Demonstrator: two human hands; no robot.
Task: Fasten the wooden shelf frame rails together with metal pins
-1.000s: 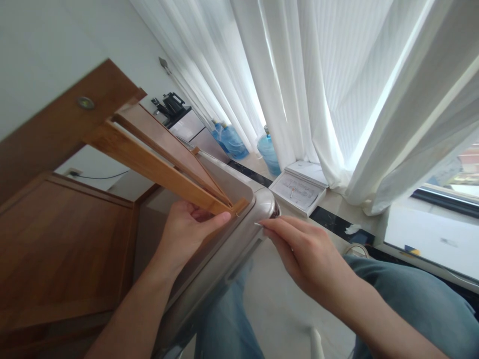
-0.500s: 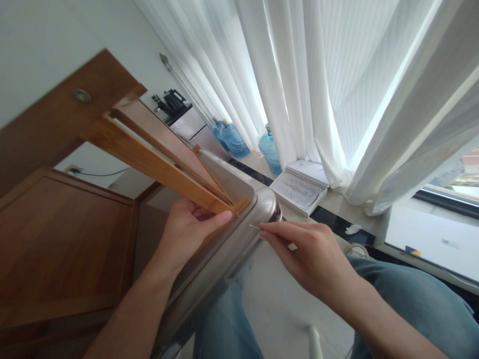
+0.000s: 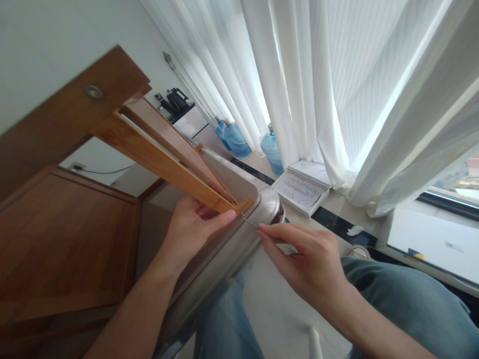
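My left hand [image 3: 194, 224] is closed around the lower end of a light wooden bar [image 3: 160, 164], thumb on top near its tip. That end meets a small wooden cross-piece [image 3: 245, 204], where a small metal fitting shows. In a pinch between thumb and forefinger, my right hand [image 3: 307, 249] holds a thin metal rod [image 3: 251, 222]. The rod's far tip is at the fitting by the bar's end; whether it is seated there is too small to tell. The bar slopes down from a wide wooden board [image 3: 108, 75] with a round metal insert.
Beneath the bar's end runs a pale rounded frame edge [image 3: 262, 204], with a brown wooden panel [image 3: 82, 239] at left. An open white box [image 3: 301, 192] with a printed sheet lies on the floor. Beyond are blue water jugs [image 3: 272, 149], a black kettle [image 3: 176, 98] and white curtains [image 3: 299, 75].
My right hand has brought the rod left and up, so its tip now reaches the fitting at the bar's end. The left hand keeps its grip; the view has shifted slightly.
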